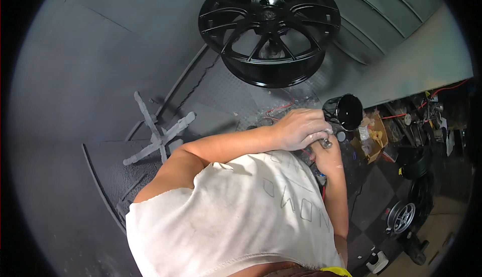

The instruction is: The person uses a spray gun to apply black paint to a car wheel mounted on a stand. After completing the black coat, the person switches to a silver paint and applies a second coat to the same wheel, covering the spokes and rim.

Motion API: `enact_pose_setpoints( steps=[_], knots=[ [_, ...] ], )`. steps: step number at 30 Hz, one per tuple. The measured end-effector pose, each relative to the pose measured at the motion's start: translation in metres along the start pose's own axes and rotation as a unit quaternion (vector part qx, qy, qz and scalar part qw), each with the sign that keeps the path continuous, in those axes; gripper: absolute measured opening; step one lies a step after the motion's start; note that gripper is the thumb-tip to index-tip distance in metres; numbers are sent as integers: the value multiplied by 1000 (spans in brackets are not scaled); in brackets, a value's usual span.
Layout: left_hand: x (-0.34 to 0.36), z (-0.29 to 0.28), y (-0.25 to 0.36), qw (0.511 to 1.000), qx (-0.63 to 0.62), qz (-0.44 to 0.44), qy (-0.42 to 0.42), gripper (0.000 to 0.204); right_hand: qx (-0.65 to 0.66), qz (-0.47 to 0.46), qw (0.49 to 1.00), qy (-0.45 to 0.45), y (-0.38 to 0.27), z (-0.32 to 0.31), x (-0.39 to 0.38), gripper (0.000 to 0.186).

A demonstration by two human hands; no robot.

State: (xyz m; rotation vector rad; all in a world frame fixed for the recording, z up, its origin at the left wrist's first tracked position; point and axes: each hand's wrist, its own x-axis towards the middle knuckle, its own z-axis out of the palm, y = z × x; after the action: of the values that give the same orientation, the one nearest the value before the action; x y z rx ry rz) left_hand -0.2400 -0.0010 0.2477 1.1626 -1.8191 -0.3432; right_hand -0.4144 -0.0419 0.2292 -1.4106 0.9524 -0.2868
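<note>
My left hand [300, 129] reaches across my front, its fingers closed around the lower part of a spray gun's black paint cup [350, 112]. The cup is glossy and dark inside, and no lid shows on it. Just below, my right hand [325, 155] is closed on the spray gun [326, 143]; a small metal end of it shows between my hands, while most of its body is hidden. Beyond my hands a glossy black car wheel rim [268, 36], with many thin spokes, is held up off the floor.
A grey, paint-coated cross-shaped stand [158, 139] is at the left. To the right are a cardboard box [375, 139] of odds and ends, a pale panel [419, 61], and a silver wheel [403, 217] on the floor. A red hose [280, 108] runs behind my hands.
</note>
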Motion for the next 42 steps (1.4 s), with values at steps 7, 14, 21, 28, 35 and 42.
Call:
enact_pose_setpoints(
  steps=[7,14,21,28,35,42],
  knots=[
    [-52,-49,-26,981,-132,-131,-56,27,77,-89,991,-68,-102,-16,-10,57],
    [-179,-21,-148,746,-371,-502,-232,29,-22,-50,992,-118,-195,10,8,51],
    [-215,-58,-263,600,-439,-656,127,21,-113,-128,984,-56,-220,58,67,33],
    [-200,-139,-351,572,-367,-619,394,17,-102,-87,990,34,-224,63,93,28],
    [-187,-131,-334,588,-363,-619,374,21,-128,-100,983,88,-213,60,102,37],
    [-191,-81,-300,565,-443,-599,353,21,-118,-22,992,38,-211,79,79,41]
  ],
)
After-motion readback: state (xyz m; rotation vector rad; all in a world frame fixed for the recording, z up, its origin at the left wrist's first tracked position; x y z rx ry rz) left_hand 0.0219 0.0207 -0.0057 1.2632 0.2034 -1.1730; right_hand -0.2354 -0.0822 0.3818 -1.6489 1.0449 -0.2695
